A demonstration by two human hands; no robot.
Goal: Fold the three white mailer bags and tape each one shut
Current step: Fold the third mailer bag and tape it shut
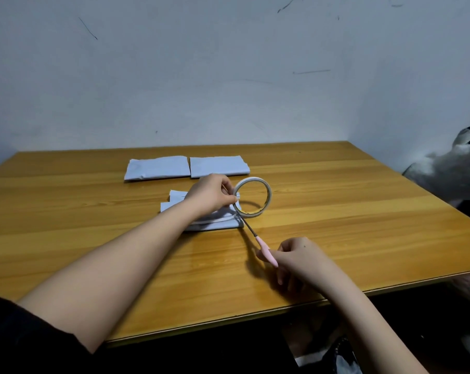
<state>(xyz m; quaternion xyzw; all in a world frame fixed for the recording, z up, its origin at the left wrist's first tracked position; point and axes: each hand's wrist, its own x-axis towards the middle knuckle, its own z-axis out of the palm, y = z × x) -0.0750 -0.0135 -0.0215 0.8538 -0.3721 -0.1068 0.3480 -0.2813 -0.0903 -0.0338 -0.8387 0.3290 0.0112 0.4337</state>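
Observation:
Two folded white mailer bags lie side by side at the back of the table, one on the left (pixel 156 167) and one on the right (pixel 218 165). A third folded mailer bag (pixel 215 222) lies in the middle, partly under my left forearm, with a strip of tape running across it. My left hand (pixel 211 195) pinches a roll of white tape (pixel 252 197) and holds it upright above that bag's right end. My right hand (pixel 296 259) grips pink-handled scissors (pixel 258 240), whose dark blades point at the tape just below the roll.
The wooden table (pixel 336 211) stands against a pale wall. Its front edge runs diagonally below my arms. A white plush toy (pixel 455 168) lies off the table's right side. Dark floor and some clutter show below the front edge.

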